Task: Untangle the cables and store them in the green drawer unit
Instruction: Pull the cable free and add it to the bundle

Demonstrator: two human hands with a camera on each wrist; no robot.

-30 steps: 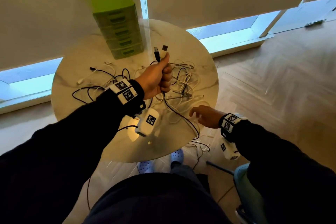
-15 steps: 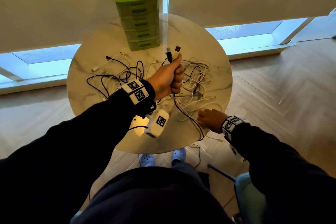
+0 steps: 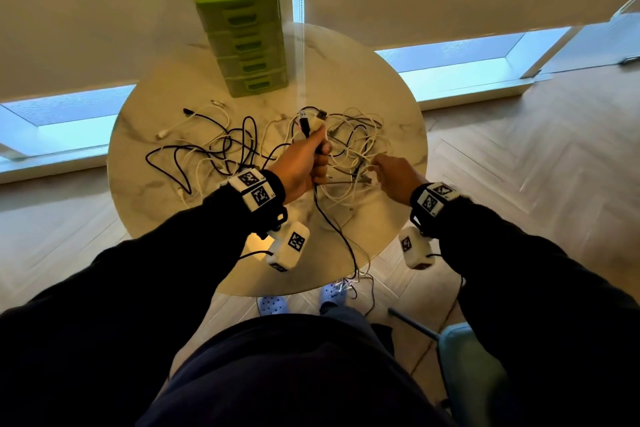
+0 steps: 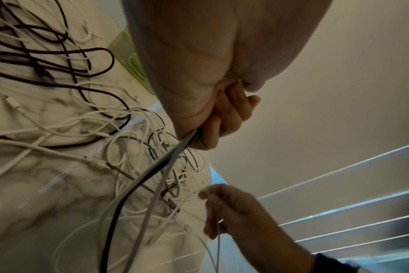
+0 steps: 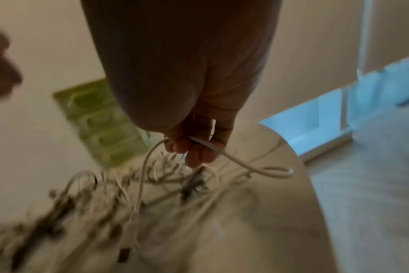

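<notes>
1. To the left of the left hand (image 3: 304, 163), black and white cables (image 3: 207, 152) are spread in loose overlapping loops on the counter (image 3: 138, 191); several plug ends are seen lying free at the outer edge of the pile.
2. Beyond the left hand, at the far edge of the counter, the green drawer unit (image 3: 249, 45) is stood upright with all its drawers closed; no cable has yet been stored in it.
3. The left hand is clenched round a black cable (image 4: 119, 206) and a pale one, gripped just below their plugs (image 3: 311, 116), which are held upright above the fist. The rest of both cables is left trailing below the hand and off the near edge of the counter.
4. Between the two hands the densest knot of white and grey cable (image 3: 349, 149) is found.
5. The right hand (image 3: 394, 177) is closed on a thin white cable (image 5: 234, 157), which is pinched between fingertips and thumb at mid-length, its short free end curling away to the right.
6. The cables are judged light, limp and rather smooth, so little force should be needed, but loops may be tightened if a mid-section is pulled. A better hold is judged to be at the stiff plug end, from which the cord can be fed back through the crossings.
</notes>
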